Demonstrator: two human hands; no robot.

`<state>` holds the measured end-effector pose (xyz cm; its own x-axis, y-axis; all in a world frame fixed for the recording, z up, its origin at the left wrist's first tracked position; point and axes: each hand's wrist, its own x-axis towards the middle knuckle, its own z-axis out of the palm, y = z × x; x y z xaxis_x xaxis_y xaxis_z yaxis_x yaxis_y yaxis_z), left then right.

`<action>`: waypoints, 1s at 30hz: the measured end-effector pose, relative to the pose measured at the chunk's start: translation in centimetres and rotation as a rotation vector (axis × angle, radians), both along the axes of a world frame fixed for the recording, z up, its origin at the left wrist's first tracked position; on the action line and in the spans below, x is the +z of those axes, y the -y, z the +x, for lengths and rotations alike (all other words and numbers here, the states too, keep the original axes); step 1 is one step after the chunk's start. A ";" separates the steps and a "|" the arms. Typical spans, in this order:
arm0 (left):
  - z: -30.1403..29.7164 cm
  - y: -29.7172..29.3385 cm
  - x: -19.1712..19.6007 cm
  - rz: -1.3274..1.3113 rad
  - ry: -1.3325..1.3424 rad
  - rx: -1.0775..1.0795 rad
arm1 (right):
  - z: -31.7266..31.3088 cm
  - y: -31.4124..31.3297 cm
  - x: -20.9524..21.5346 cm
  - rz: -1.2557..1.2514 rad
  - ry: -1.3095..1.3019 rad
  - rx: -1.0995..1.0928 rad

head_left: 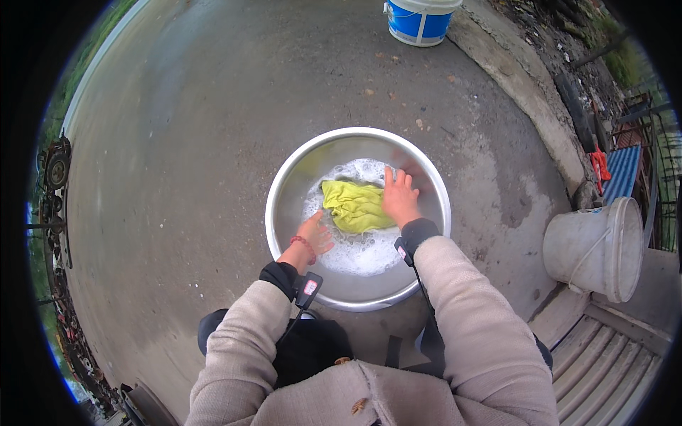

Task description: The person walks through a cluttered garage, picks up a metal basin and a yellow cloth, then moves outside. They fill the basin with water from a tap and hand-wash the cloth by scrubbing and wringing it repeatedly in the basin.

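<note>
A wide metal basin (282, 264) stands on the ground in front of me, with foamy water (359, 257) in its bottom. In the foam lies a crumpled yellow-green cloth (352, 206). My left hand (313, 233), with a red bead bracelet at the wrist, is at the cloth's lower left, its fingers apart and nothing held. At the cloth's right edge is my right hand (401, 195), fingers spread over the foam beside it. Its palm side is hidden, so I cannot tell how firmly it touches the cloth.
A blue and white bucket (420, 23) stands at the far right of the basin. To the right, a dirty white bucket (579, 248) lies tilted beside a slatted wooden bench (604, 358). A concrete curb (522, 78) runs along the right, with a red bag (599, 167) beyond it.
</note>
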<state>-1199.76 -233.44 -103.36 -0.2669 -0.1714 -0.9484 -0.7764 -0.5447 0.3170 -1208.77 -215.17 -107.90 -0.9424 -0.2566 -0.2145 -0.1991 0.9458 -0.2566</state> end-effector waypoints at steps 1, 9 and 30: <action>0.4 0.1 -0.6 0.074 0.017 -0.044 | 0.7 -0.4 -0.2 0.033 0.004 0.143; 0.8 -0.1 -1.5 0.133 0.058 0.005 | 0.2 0.7 -0.9 -0.042 0.362 0.328; 1.8 0.0 -1.9 0.219 0.022 -0.015 | -0.6 -1.3 -0.8 -0.018 0.144 0.214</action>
